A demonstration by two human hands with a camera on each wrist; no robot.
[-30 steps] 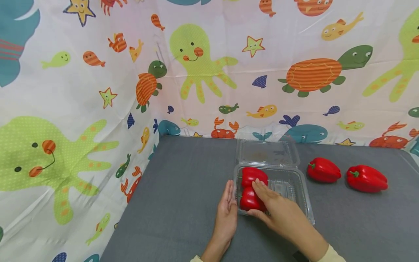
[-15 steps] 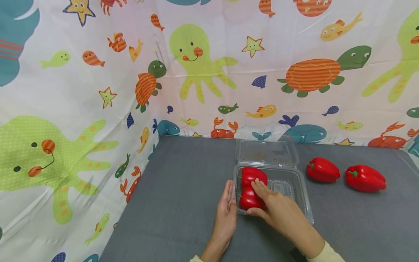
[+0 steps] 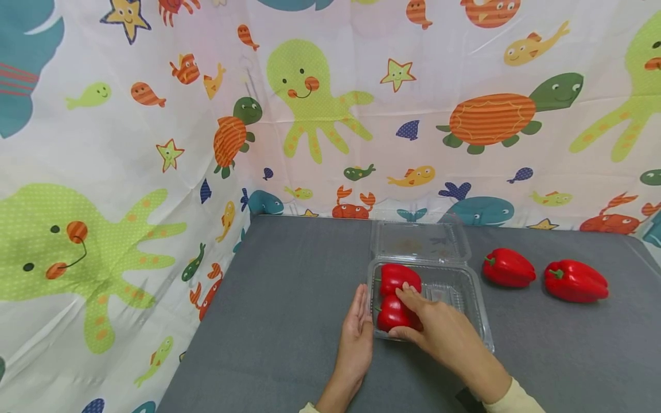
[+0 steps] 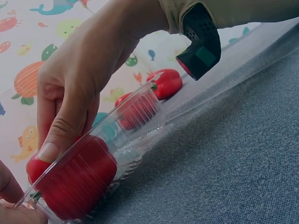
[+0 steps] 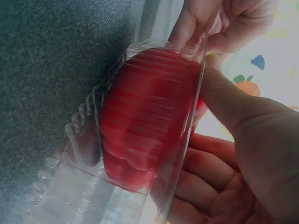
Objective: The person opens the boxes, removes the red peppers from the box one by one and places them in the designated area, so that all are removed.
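In the head view a clear plastic clamshell container [image 3: 481,304] lies on the grey table, with two red bell peppers in its left half. My right hand [image 3: 443,335] grips the near bell pepper [image 3: 392,315] from above, thumb on its near side and fingers over the top. The far bell pepper [image 3: 396,276] sits against it, by my fingertips. My left hand [image 3: 357,332] holds its straight fingers flat along the container's left wall. Through the clear wall in the left wrist view, the near pepper [image 4: 81,179] shows below my right thumb [image 4: 58,135].
The clear lid [image 3: 420,238] lies folded back behind the container. To the right rest two more red bell peppers, one nearer [image 3: 510,268] and one farther out [image 3: 575,281]. A sea-animal printed cloth [image 3: 330,189] hangs behind and to the left of the table [image 3: 289,310].
Both hands keep almost the same places. The peppers and the container show hardly any movement; the whole view shifts very slightly.
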